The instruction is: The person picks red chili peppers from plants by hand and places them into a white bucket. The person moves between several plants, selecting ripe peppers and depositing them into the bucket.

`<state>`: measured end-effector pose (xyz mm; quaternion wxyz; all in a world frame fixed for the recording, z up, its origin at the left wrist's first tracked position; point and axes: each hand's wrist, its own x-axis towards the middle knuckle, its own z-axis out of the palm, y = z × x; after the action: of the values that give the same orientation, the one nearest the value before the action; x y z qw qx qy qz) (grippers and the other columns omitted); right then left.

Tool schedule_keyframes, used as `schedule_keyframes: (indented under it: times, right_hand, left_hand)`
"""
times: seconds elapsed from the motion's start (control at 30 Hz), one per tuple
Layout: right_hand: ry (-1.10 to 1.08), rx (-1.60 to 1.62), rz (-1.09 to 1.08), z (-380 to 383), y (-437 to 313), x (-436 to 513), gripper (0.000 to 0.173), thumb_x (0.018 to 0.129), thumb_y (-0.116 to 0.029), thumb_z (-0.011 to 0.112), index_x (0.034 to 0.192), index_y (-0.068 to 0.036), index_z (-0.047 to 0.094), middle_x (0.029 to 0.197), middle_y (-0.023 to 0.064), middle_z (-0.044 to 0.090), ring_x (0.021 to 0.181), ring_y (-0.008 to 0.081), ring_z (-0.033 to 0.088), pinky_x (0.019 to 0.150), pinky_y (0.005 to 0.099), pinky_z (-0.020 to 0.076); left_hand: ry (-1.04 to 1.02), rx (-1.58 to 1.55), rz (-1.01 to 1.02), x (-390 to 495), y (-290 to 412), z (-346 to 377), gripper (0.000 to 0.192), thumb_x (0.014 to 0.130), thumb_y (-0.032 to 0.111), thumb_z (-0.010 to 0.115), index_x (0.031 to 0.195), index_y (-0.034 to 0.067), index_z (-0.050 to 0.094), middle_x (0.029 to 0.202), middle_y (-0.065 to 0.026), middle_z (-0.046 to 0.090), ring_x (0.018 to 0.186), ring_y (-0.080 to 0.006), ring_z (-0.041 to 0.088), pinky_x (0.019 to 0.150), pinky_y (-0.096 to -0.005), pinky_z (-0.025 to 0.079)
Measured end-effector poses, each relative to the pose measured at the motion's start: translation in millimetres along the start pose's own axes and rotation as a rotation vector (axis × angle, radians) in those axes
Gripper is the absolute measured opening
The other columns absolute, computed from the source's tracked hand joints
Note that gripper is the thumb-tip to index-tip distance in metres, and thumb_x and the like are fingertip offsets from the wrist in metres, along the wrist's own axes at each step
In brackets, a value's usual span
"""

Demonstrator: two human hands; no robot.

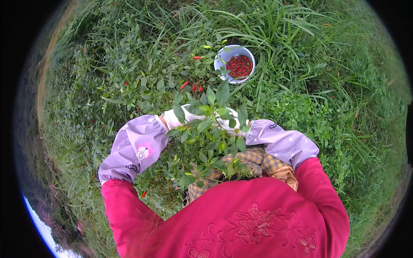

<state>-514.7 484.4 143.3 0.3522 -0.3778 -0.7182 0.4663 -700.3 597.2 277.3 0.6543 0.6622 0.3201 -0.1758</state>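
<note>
A leafy chili pepper plant [204, 154] with green peppers rises in front of my chest. My left hand [176, 118], in a white glove, reaches behind its upper leaves from the left. From the right comes my right hand [233, 122], gloved in white as well, close to the same stems. Leaves cover the fingers of both hands, so what they grip does not show. Several red chili peppers [194, 87] hang just beyond my hands. Farther out, a pale bucket [226, 53] holds a heap of picked red chilies [240, 66].
Dense chili plants [106, 93] with scattered red fruit spread to the left. Long-bladed grass [274, 29] grows around the bucket's far right side, and low weeds [300, 109] fill the right. Checkered cloth [250, 158] covers my legs below the plant.
</note>
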Motion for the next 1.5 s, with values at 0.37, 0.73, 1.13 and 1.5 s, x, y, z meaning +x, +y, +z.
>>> schedule_keyframes:
  times: [0.37,0.73,1.13,1.5]
  right_hand:
    - [0.231,-0.472,0.149,-46.2,-14.1,-36.7,0.034,0.08,-0.028,0.066,0.105,-0.005,0.059,0.101,0.015,0.062,0.089,0.035,0.06,0.076,0.0402,0.0488]
    - [0.157,-0.025,0.417,-43.4,-44.6,-12.4,0.068,0.086,-0.028,0.065,0.141,-0.006,0.032,0.118,0.0146,0.058,0.102,0.0257,0.058,0.087,0.0354,0.0452]
    - [0.312,0.731,0.504,-20.1,-26.6,-41.5,0.029,0.085,-0.014,0.068,0.11,-0.004,0.059,0.087,0.0025,0.064,0.074,0.0121,0.06,0.066,0.0269,0.0491]
    - [0.103,0.085,0.354,-14.0,-77.2,-33.2,0.036,0.085,-0.03,0.067,0.108,-0.003,0.063,0.107,0.017,0.064,0.103,0.0327,0.059,0.091,0.0405,0.0458]
  left_hand:
    - [0.633,-1.001,0.364,-48.7,-46.3,-32.4,0.015,0.097,0.02,0.048,0.103,0.006,0.049,0.072,0.0021,0.042,0.054,-0.0069,0.041,0.051,-0.0242,0.045]
    - [0.741,0.048,0.318,22.9,-49.8,71.9,0.038,0.087,0.014,0.053,0.124,0.004,0.053,0.11,-0.0167,0.065,0.101,-0.027,0.064,0.087,-0.0333,0.048]
    - [0.855,-0.675,0.051,3.1,-68.9,117.6,0.026,0.09,0.013,0.049,0.11,-0.001,0.06,0.08,-0.0016,0.06,0.058,-0.0068,0.048,0.054,-0.0218,0.041]
    - [0.678,-0.183,-0.125,26.1,-135.4,106.3,0.032,0.097,0.029,0.044,0.106,0.004,0.063,0.073,-0.0078,0.06,0.061,-0.0162,0.054,0.053,-0.0262,0.041]
